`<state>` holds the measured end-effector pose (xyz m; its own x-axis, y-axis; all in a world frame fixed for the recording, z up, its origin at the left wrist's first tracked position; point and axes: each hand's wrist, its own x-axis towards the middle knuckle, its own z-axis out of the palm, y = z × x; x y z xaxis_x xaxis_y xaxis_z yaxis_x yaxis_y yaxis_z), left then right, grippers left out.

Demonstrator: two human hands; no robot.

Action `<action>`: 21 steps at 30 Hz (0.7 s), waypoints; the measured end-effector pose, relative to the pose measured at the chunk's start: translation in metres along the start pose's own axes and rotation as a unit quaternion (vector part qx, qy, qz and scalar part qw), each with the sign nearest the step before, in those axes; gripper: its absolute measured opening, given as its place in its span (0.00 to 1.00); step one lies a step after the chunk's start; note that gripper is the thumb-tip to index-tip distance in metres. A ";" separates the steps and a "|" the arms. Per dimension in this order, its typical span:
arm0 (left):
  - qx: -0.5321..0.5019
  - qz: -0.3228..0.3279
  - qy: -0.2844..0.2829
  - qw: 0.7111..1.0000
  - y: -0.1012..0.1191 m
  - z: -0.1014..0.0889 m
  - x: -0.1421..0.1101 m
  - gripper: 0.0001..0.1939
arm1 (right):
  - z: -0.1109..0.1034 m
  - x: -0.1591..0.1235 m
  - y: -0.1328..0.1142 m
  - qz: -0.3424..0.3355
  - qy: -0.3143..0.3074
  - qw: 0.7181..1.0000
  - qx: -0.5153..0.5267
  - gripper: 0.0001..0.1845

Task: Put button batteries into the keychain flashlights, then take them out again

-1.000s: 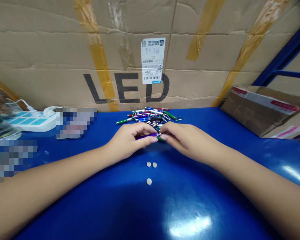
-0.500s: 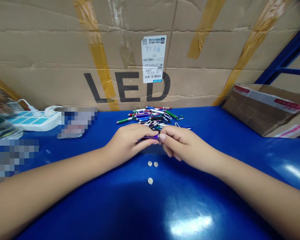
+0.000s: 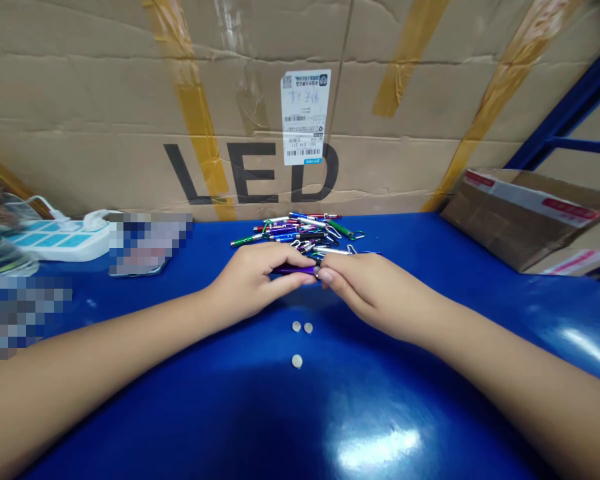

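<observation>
My left hand is closed around a small purple flashlight, held level just above the blue table. My right hand pinches the flashlight's right end with thumb and fingertips. Behind both hands lies a pile of small coloured keychain flashlights with carabiner clips. Three small round silver button cells rest on the table in front of my hands, two side by side and one nearer me.
A large cardboard box marked LED stands along the back of the table. A smaller taped cardboard box sits at the right. A white and teal power strip lies at the far left.
My right hand's fingers have shifted at the flashlight's end, going from fingers curled under to a flatter pinch. The left hand and the button cells have stayed in place.
</observation>
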<state>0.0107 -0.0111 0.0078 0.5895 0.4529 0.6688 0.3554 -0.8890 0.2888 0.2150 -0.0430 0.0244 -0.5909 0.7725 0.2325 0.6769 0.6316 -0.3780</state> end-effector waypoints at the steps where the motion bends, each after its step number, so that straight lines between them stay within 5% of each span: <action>1: -0.012 -0.008 0.000 1.000 0.001 0.000 0.000 0.05 | 0.000 0.000 0.001 -0.010 -0.004 1.000 -0.008 0.18; 10: -0.052 0.012 -0.010 0.999 -0.001 -0.002 0.000 0.05 | 0.007 0.002 0.011 -0.016 -0.034 0.978 0.207 0.20; 15: -0.076 -0.025 -0.041 0.996 -0.002 -0.002 0.001 0.06 | -0.002 0.005 0.014 -0.017 -0.036 0.985 0.166 0.16; 21: -0.197 -0.160 -0.112 0.961 0.003 0.000 -0.001 0.09 | -0.004 0.005 0.013 -0.082 -0.021 0.996 0.040 0.15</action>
<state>0.0116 -0.0139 0.0081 0.6523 0.6715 0.3515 0.2677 -0.6379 0.7221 0.2227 -0.0311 0.0245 -0.7096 0.6550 0.2598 0.5335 0.7402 -0.4092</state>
